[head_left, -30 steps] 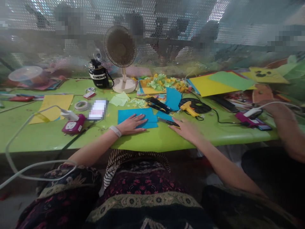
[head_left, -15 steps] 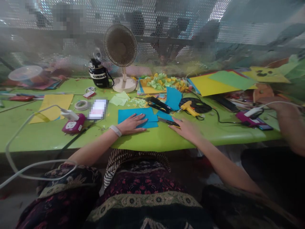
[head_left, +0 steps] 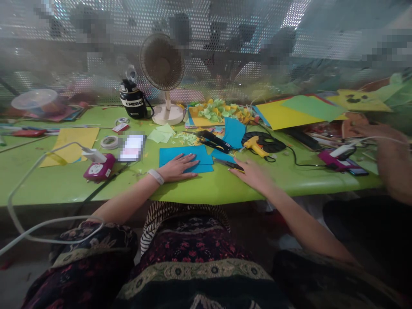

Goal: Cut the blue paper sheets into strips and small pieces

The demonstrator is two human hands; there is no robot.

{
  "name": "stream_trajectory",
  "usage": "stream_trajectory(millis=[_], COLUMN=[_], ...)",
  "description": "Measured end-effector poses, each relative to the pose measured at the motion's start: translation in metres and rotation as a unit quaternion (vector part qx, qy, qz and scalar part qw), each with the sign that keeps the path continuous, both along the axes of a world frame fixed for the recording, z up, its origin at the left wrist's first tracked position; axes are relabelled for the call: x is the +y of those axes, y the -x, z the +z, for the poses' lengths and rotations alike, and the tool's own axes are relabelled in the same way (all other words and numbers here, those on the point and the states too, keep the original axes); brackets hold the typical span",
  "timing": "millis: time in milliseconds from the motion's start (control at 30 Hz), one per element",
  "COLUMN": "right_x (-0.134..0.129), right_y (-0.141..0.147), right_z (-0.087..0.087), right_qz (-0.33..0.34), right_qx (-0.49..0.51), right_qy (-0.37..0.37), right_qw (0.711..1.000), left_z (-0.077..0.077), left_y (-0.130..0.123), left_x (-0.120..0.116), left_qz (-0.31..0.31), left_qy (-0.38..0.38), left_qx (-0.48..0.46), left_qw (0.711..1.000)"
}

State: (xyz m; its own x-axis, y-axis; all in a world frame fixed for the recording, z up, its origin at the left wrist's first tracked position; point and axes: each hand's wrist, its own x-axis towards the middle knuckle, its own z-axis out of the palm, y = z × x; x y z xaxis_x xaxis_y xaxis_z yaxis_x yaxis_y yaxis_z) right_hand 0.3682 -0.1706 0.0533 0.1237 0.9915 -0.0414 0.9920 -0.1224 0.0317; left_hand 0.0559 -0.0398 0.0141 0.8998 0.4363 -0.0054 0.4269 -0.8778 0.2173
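Blue paper (head_left: 186, 155) lay flat on the green table (head_left: 289, 182), just below the middle of the view, and my left hand (head_left: 177, 168) sat on top of it. That hand was open and flat, with the fingers spread, and it did not grip anything. I think it pressed down so the paper would not slide. My right hand (head_left: 252, 175) was open too, a little to the right, and it looked blurry. Its fingertips (head_left: 236, 169) were just beside a small cutter (head_left: 230, 165) with a yellow tip, but I cannot tell if they touched it. The cutter lay close to the paper, maybe so it was easy to reach. Just above it sat a black tool (head_left: 212, 140), and a yellow glue gun (head_left: 254, 146) lay to the right of that, both in easy reach too. A white band (head_left: 155, 176) was on my left wrist. A fan (head_left: 162, 62) stood at the back of the table, maybe to cool me. Green paper bits (head_left: 219, 109) were piled up behind the tools. At the far right, another person's hand (head_left: 383, 137) rested near a pink plug box (head_left: 331, 158).
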Motion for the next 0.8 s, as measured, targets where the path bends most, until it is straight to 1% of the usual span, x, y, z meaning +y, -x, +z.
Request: stream_trajectory(millis=[100,267,367,433,500,600,700,800], right_x=[0.004,0.018,0.03,0.037,0.043,0.046,0.046,0.047], right_y=[0.003,0.014,0.025,0.034,0.043,0.056,0.061,0.061], right_z=[0.001,0.006,0.008,0.007,0.005,0.003,0.003,0.003], right_qz=[-0.012,-0.043,-0.021,0.0,0.019,0.034,0.048,0.066], right_qx=[0.015,0.103,0.176,0.21,0.207,0.161,0.13,0.126], right_qy=[-0.005,-0.018,-0.017,0.004,0.034,0.064,0.072,0.07], right_qw=[1.0,0.994,0.984,0.978,0.978,0.984,0.988,0.987], left_z=[0.0,0.001,0.001,0.002,0.002,0.002,0.001,0.001], left_y=[0.0,0.0,0.0,0.0,0.0,-0.001,-0.001,-0.001], left_x=[0.0,-0.002,-0.002,-0.002,-0.002,-0.003,-0.004,-0.004], left_qz=[0.001,0.003,0.004,0.004,0.004,0.005,0.005,0.004], left_qy=[-0.002,-0.004,-0.006,-0.008,-0.007,-0.006,-0.007,-0.006], left_qx=[0.0,0.002,0.006,0.007,0.007,0.006,-0.001,-0.009], left_qw=[1.0,1.0,1.0,1.0,1.0,1.0,1.0,1.0])
